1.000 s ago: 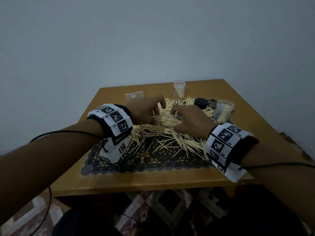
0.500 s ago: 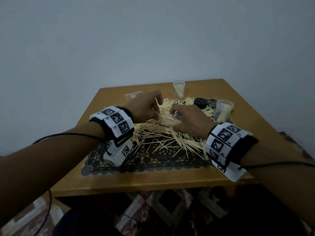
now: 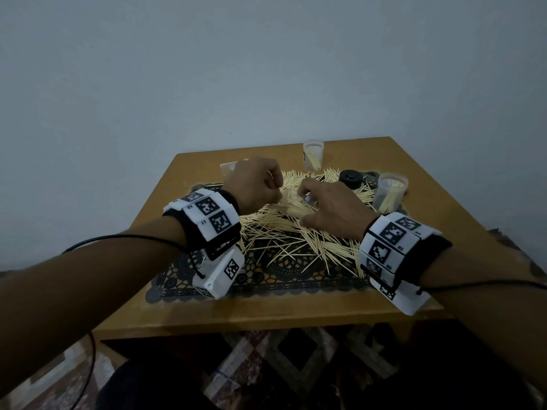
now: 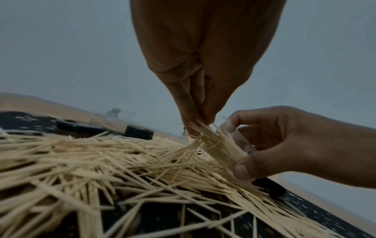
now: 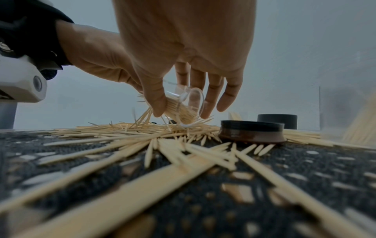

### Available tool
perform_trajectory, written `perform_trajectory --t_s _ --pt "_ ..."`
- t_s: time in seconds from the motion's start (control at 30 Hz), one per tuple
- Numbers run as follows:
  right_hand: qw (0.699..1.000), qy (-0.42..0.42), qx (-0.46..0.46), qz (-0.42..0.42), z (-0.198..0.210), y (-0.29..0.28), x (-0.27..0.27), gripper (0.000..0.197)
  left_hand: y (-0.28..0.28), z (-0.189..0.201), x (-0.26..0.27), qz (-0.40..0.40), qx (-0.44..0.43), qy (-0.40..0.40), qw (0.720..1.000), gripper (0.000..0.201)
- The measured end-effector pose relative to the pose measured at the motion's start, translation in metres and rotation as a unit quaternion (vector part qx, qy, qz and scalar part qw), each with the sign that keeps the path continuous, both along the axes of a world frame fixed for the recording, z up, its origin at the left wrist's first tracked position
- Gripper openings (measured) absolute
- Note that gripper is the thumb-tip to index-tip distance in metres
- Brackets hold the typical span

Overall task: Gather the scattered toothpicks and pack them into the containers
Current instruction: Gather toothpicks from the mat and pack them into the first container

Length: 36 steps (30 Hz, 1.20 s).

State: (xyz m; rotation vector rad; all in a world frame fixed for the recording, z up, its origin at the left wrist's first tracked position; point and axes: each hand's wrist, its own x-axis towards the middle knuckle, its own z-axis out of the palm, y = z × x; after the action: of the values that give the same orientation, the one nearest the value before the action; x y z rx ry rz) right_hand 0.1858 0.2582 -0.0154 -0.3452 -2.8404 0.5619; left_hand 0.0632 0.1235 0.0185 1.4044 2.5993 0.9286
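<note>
Clear container [image 5: 184, 107], tilted, shows from wrists only.

Pale wooden toothpicks [image 3: 284, 232], clear plastic container [image 5: 187, 104]

A small clear container [image 5: 190, 103] lies tilted in the right hand's [image 3: 331, 211] grip, thumb on one side and fingers on the other, its mouth turned toward the left hand [image 3: 254, 187]. It is packed with a bundle of pale toothpicks [image 4: 221, 145] whose tips stick out, pinched by the left fingertips [image 4: 191, 124]. Directly under the grip, loose toothpicks [image 3: 284, 235] lie heaped and crossed on the dark lace mat. Beyond the grip stands an upright container [image 3: 313, 155] partly filled; right of it stands another [image 3: 390, 195], fuller.
</note>
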Motion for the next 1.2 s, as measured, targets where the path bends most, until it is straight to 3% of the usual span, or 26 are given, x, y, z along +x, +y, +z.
perform_trajectory --t_s 0.17,0.23,0.33,0.43,0.6,0.77,0.9,1.2 --pt "1.000 -0.001 0.001 -0.009 -0.001 0.002 0.000 0.043 0.000 -0.001 0.002 -0.027 0.070 -0.057 0.996 0.012" --pt "1.000 -0.007 0.003 -0.013 -0.001 0.003 0.000 0.042 -0.004 0.000 -0.004 -0.018 0.084 -0.052 0.995 0.018" --pt "1.000 -0.012 0.006 -0.019 -0.001 0.004 0.000 0.041 -0.015 -0.002 -0.013 -0.006 -0.056 0.032 0.998 0.023" --pt "1.000 -0.014 0.012 -0.021 -0.001 0.003 0.001 0.040 -0.024 -0.010 -0.015 0.001 -0.228 0.098 0.969 0.036" --pt "1.000 -0.011 0.010 -0.024 -0.001 0.003 0.001 0.040 -0.037 -0.005 -0.026 -0.001 -0.272 0.109 0.956 0.051" --pt "1.000 -0.008 0.012 -0.026 -0.002 0.004 -0.001 0.040 -0.053 0.002 -0.040 0.018 -0.322 0.094 0.942 0.043" --pt "0.999 -0.010 0.020 -0.026 -0.003 0.003 -0.001 0.040 -0.052 -0.010 -0.040 0.032 -0.384 0.100 0.917 0.054" --pt "0.999 -0.010 0.020 -0.023 -0.002 0.003 -0.001 0.040 -0.042 -0.023 -0.037 0.074 -0.296 0.087 0.948 0.050"
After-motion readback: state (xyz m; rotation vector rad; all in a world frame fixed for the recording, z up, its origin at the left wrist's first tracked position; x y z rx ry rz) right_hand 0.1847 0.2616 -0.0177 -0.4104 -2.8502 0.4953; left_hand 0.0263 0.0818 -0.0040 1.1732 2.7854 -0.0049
